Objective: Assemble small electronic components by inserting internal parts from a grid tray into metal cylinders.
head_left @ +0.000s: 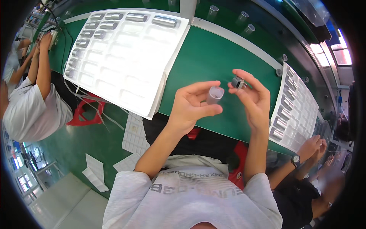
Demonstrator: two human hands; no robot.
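Note:
My left hand (189,106) is closed round a short, translucent plastic sleeve (215,96), its round open end tipped upward. Between the fingertips of my right hand (255,100) is a small grey metal part (238,82) with dark sides and thin pins sticking out. The sleeve and the part are held apart, over the green tabletop (207,49). To the left of my hands lies a white moulded tray (133,72); silver metal cylinders (164,21) fill its far row and left side, while many of its other pockets hold nothing.
Another white tray (297,122) with silver cylinders lies at the right. Several capped clear cylinders (213,11) stand beyond the table's raised rail (232,33). A co-worker (34,103) sits at left beside a red stool (87,110); another person's hands (314,147) are at right.

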